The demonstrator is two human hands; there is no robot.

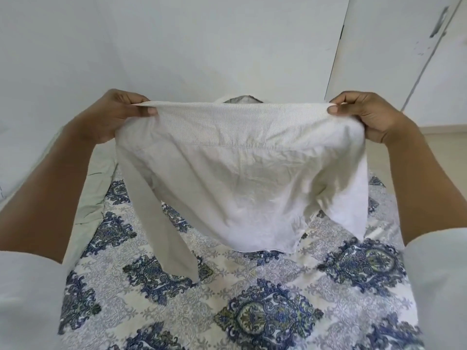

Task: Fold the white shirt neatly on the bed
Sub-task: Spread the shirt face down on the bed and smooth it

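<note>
**Shirt held up by the shoulders, not yet laid down**

Closest to the person, the blue-patterned bedspread (252, 286) lies flat. The white shirt (240, 173) hangs in the air above it. Its hem is low over the quilt, though I cannot tell if it touches. One long sleeve (166, 236) dangles on the left side, down toward the pattern.

Higher and farther out, the shirt's top edge runs taut between the two hands. The left hand (118, 114) pinches one shoulder corner between thumb and curled fingers. The right hand (366, 114) pinches the other corner the same way. The collar (240, 99) peeks up just behind that edge, so the back of the shirt seems to face the person.

To my eye this is the spreading-out step. It would go best with both corners kept level and the edge stretched. The hem should meet the quilt first and the body be laid away from it, front down. The sleeves can then be drawn out sideways and the creases smoothed.

Beyond are a pale wall (202, 34) and a wardrobe door (391, 46).
</note>
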